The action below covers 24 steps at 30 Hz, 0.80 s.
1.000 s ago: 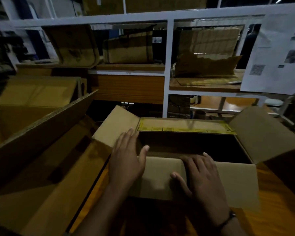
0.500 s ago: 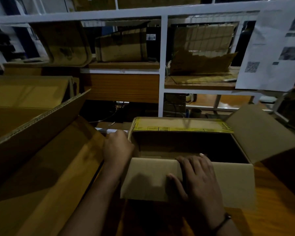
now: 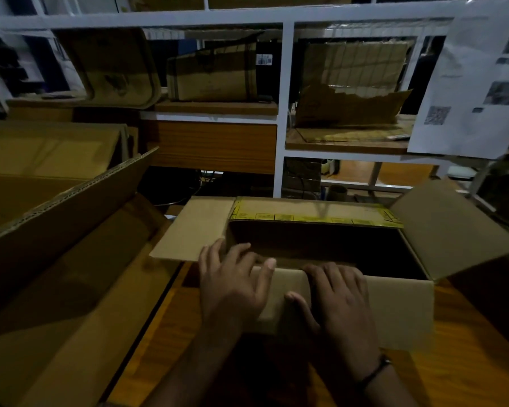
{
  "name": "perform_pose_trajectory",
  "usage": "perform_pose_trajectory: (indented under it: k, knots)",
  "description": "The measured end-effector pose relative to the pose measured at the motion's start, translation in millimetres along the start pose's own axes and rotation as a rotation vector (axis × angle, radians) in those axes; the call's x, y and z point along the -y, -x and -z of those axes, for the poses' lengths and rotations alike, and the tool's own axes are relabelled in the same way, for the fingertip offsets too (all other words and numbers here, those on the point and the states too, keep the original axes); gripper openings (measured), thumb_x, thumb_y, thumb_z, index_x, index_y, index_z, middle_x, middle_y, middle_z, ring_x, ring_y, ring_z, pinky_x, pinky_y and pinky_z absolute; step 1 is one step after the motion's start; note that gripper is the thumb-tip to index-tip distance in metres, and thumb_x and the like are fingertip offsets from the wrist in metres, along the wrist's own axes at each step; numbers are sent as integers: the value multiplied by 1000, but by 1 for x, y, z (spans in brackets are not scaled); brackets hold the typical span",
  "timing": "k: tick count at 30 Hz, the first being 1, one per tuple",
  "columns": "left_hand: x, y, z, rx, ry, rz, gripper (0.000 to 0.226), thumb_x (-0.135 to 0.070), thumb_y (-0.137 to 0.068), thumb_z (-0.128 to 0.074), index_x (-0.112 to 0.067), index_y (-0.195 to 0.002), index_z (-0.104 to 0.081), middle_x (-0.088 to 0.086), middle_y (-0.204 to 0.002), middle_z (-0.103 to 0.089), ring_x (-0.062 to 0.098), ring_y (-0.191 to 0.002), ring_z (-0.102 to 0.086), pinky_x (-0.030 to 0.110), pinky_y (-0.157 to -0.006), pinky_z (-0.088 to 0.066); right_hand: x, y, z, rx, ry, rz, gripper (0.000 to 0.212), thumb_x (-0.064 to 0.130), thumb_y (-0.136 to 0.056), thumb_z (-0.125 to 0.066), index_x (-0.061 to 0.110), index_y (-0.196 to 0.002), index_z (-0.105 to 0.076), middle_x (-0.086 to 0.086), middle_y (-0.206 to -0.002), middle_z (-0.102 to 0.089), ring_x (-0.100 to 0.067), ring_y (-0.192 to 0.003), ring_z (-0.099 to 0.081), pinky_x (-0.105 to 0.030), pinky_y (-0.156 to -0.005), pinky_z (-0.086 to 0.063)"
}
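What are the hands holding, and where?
Nothing is gripped: the left hand and right hand press flat on the near flap of the cardboard box.

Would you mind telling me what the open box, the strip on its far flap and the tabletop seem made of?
Open box: plain brown cardboard, matte, with creased fold lines at its flaps. Strip: probably printed adhesive tape, yellow and slightly glossy. Tabletop: wood or wood-look laminate, orange-brown grain with a soft sheen.
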<state>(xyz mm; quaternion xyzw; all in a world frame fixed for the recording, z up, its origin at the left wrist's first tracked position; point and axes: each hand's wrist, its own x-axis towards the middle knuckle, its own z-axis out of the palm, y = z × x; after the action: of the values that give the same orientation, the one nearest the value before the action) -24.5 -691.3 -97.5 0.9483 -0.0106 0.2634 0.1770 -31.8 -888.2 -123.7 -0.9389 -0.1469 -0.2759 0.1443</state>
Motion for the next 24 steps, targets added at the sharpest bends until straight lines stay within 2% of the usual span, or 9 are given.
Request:
perform_pose_trajectory:
  k: [3, 7, 9, 12, 16, 19, 21, 24]
  knots:
    - [9, 9, -12, -136, 49, -115, 47, -60, -98, -45, -22, -103, -72, -2, -109, -69, 24, -116, -53, 52, -111, -32, 3, -1, -3, -49, -14, -10, 43, 67, -98, -36, 30, -115, -51, 2, -107, -59, -20, -98, -53, -40, -98, -35]
    - [9, 5, -18, -195, 44, -146, 44, -59, -100, -45, -21, -93, -67, -3, -92, -64, 20, -93, -51, 47, -102, -34, 6, -5, -6, -69, -37, -33, 39, 65, -98, -42, 29, -110, -52, 4, -104, -56, -17, -95, -51, -37, -96, -33]
    - [9, 2, -16, -163, 49, -125, 47, -62, -100, -39, -24, -90, -64, -5, -89, -62, 18, -89, -49, 47, -99, -36, 5, -6, -2, -51, -45, -30, 39, 66, -97, -43, 31, -110, -53, 6, -103, -55, -15, -94, -50, -36, -95, -34]
    - [5, -1, -7, -83, 38, -73, 47, -67, -98, -35, -29, -85, -60, -10, -83, -56, 15, -85, -46, 45, -97, -37, -1, -7, 11, -7, -9, 17, 44, 73, -94, -45, 32, -108, -54, 9, -100, -57, -12, -90, -50, -36, -88, -43]
    - [-18, -12, 12, 122, -45, 40, 55, -73, -97, -29, -33, -84, -64, -17, -77, -53, 8, -84, -48, 38, -100, -36, -8, -10, 24, 47, -6, -32, 54, 85, -87, -41, 35, -102, -55, 14, -95, -57, -7, -85, -45, -34, -84, -44]
    - [-31, -21, 17, 196, 20, -16, 51, -69, -100, -33, -33, -86, -67, -16, -71, -57, -2, -72, -52, 31, -88, -46, -7, -9, 27, 65, -2, -47, 58, 88, -84, -39, 36, -103, -56, 15, -95, -55, -6, -86, -43, -33, -83, -41]
    - [-34, -31, 18, 299, 121, -69, 42, -62, -102, -42, -32, -97, -70, -14, -82, -66, -2, -75, -58, 27, -77, -52, -4, -6, 30, 63, -4, -62, 57, 88, -84, -41, 36, -102, -56, 15, -94, -55, -6, -84, -42, -32, -81, -40]
    - [-37, -50, 19, 380, 202, -145, 33, -54, -100, -54, -33, -120, -69, -13, -114, -71, 1, -99, -63, 33, -87, -56, 3, 4, 37, 47, -5, -80, 56, 87, -83, -44, 35, -99, -56, 17, -90, -52, -6, -82, -42, -35, -79, -42]
